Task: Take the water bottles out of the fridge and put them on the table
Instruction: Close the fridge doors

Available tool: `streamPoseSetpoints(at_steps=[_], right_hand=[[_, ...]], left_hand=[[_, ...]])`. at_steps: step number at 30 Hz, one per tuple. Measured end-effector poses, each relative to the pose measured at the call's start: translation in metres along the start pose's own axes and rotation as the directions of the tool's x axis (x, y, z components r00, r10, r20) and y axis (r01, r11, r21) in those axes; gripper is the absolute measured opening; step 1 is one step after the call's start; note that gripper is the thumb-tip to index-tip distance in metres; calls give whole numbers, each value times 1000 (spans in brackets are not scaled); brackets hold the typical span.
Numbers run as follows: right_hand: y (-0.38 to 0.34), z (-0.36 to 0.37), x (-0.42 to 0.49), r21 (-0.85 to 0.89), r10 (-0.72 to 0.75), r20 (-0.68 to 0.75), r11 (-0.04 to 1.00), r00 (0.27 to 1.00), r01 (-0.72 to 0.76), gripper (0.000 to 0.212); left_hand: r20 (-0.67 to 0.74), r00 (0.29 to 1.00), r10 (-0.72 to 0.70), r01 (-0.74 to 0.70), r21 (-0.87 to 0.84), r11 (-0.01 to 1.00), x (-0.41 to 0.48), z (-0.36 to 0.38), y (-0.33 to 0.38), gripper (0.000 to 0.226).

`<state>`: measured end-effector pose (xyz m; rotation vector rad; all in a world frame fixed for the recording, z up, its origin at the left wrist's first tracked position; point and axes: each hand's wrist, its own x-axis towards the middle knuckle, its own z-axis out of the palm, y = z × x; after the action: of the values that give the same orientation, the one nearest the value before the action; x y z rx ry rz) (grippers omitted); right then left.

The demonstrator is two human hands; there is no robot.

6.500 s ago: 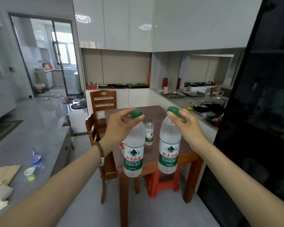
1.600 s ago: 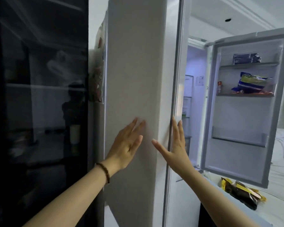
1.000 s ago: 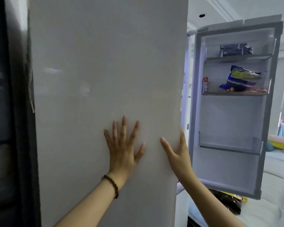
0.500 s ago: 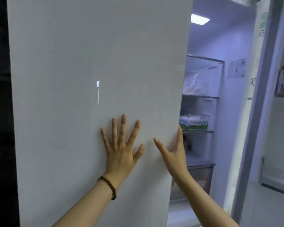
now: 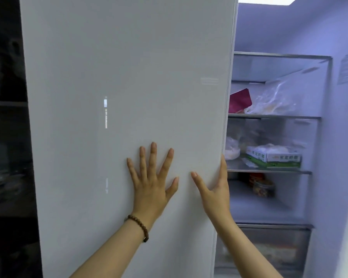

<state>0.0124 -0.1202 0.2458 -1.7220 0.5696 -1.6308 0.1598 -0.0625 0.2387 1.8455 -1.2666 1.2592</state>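
Observation:
No water bottle is in view. The white fridge door (image 5: 129,97) fills the middle of the head view. My left hand (image 5: 152,183), with a bead bracelet on the wrist, lies flat on the door with its fingers spread. My right hand (image 5: 215,189) rests at the door's right edge, thumb on the front face and fingers straight up along the edge. Both hands hold nothing. To the right the lit fridge interior (image 5: 329,197) stands open.
The fridge shelves carry a red packet (image 5: 240,100), a clear plastic bag (image 5: 273,101), a green-and-white box (image 5: 273,157) and a jar (image 5: 262,186). A clear drawer (image 5: 269,249) sits below. A dark glass cabinet (image 5: 6,137) stands on the left.
Both hands stay on the white door. The view has moved closer and to the right, so more of the lit shelves shows. The bottles held earlier are gone from my hands.

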Motion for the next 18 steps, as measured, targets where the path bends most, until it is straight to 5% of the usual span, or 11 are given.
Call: streamPoseSetpoints(at_steps=[6,12,18], right_hand=[[-6,-20,-7,-26,38,130,999,991,-35,80],[-43,-100,-55,-152,45,160,988,986,-20,63],[-109,-215,-124,-427,66,231,903,971,40,68]], left_hand=[[140,990,-26,33,-46,998,-2,-25,4,67],[387,922,-6,145,-331,932,-44,-91,36,71],[437,897,59,191,-506,841,-92,-174,115,72]])
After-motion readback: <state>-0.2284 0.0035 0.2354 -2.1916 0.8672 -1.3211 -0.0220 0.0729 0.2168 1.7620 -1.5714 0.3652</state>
